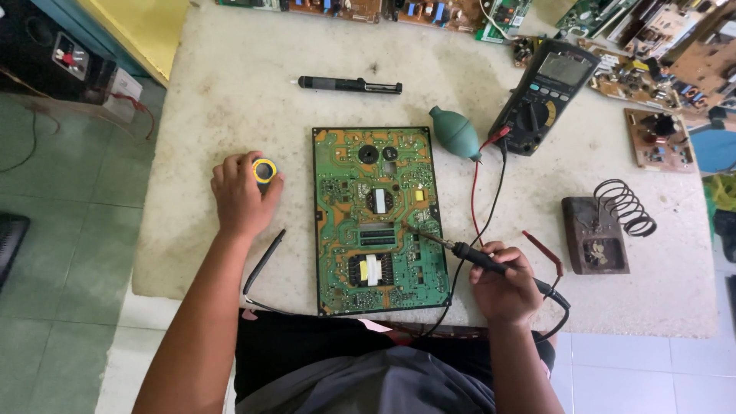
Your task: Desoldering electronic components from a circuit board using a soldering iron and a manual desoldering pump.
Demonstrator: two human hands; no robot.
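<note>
Soldering iron (477, 257) lies in right hand (504, 285), long axis diagonal, tip pointing up-left onto the right edge of the green circuit board (379, 218). Right grip closed around the iron's black handle, pen-style, wrist bent in from below the board, cord trailing off right of the hand. Board lies flat on the table (230, 100), long axis running away from the person. Left hand (241, 195) left of the board, palm down, fingers curled around a small yellow-black round object (264, 170), forearm straight. Green rubber blower (454, 132) just off the board's upper right corner; multimeter (546, 93) beyond it; coil iron stand (606, 226) well right of the board; black pen-shaped tool (349, 84) above the board.
</note>
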